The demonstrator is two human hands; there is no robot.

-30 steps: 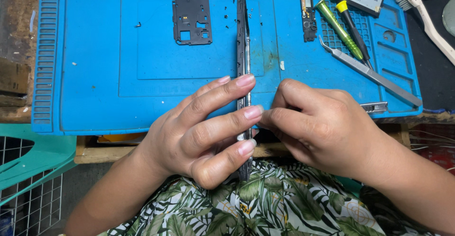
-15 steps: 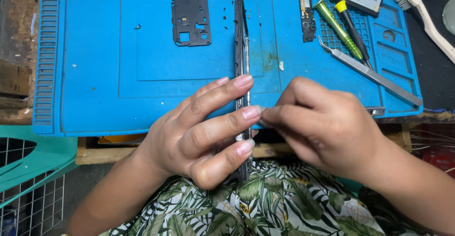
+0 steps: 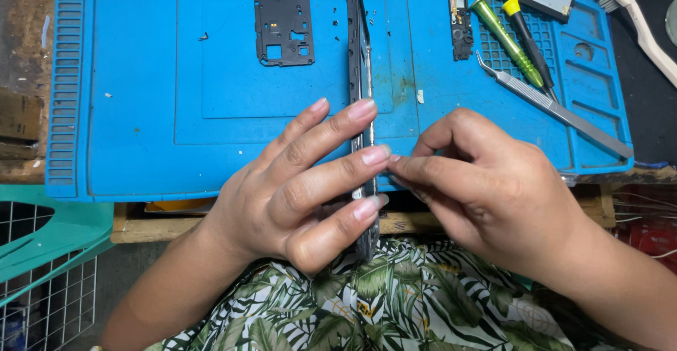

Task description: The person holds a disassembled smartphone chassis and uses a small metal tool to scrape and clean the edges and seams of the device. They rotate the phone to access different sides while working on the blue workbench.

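blue repair mat covers the surface. left hand holds a phone frame on edge, fingers closed around it. right hand fingers pinched at its side. judged thin, light, fragile; grip by the edges.

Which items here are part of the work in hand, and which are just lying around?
In hand:
phone frame, held on edge by the left hand
right hand, pinching at the frame's edge

Lying about on the blue mat:
black cover plate
small black module
two screwdrivers
tweezers
brush
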